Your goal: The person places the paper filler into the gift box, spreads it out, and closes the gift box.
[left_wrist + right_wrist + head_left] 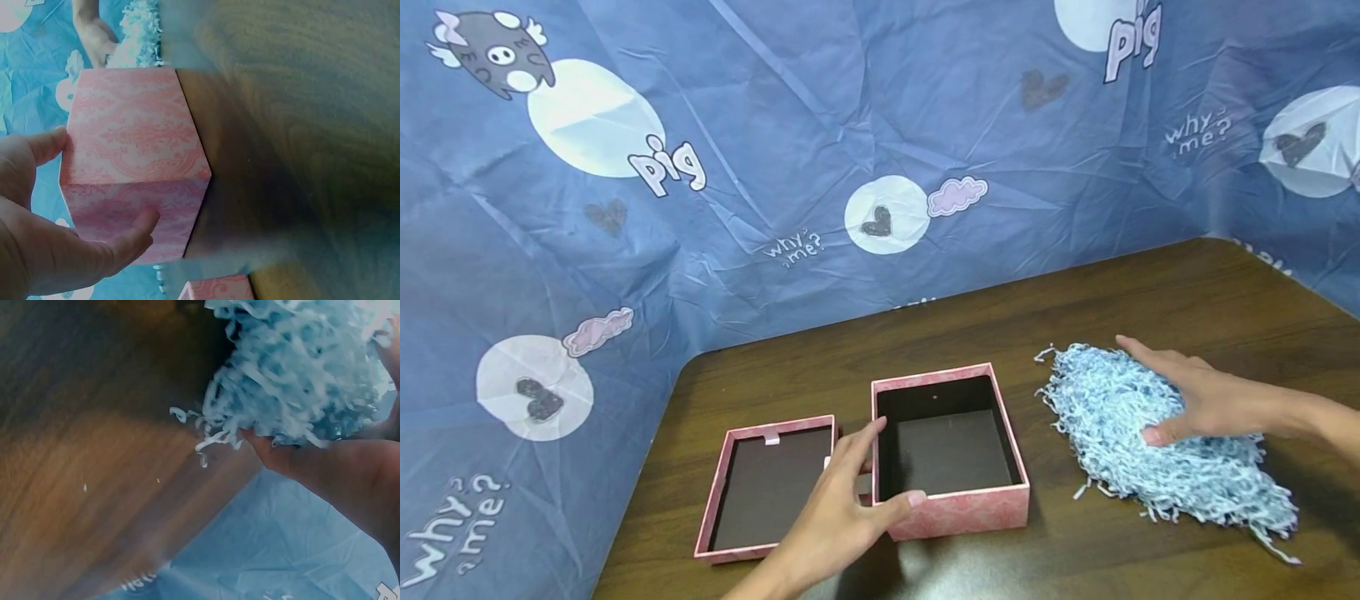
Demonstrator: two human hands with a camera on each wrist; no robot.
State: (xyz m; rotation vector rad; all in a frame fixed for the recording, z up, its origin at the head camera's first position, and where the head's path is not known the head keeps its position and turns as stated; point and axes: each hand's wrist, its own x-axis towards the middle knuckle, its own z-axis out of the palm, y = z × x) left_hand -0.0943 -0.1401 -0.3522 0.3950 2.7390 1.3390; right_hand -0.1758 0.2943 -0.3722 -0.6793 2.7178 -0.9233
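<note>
A pink patterned gift box with a dark, bare interior stands upright mid-table. My left hand spans its near left corner, thumb by the front rim and fingers along the left side. In the left wrist view the box's patterned walls show beside that hand, with a fingertip against one wall. To the right lies a loose heap of light blue shredded paper. Over it my right hand rests with thumb and fingers spread wide. The right wrist view shows fingers against the shreds.
Left of the box lies a shallow pink box lid, dark side up, with small pale ribbon tabs. Everything stands on a dark wood table. A blue printed cloth rises behind it. Stray paper strands trail off the heap.
</note>
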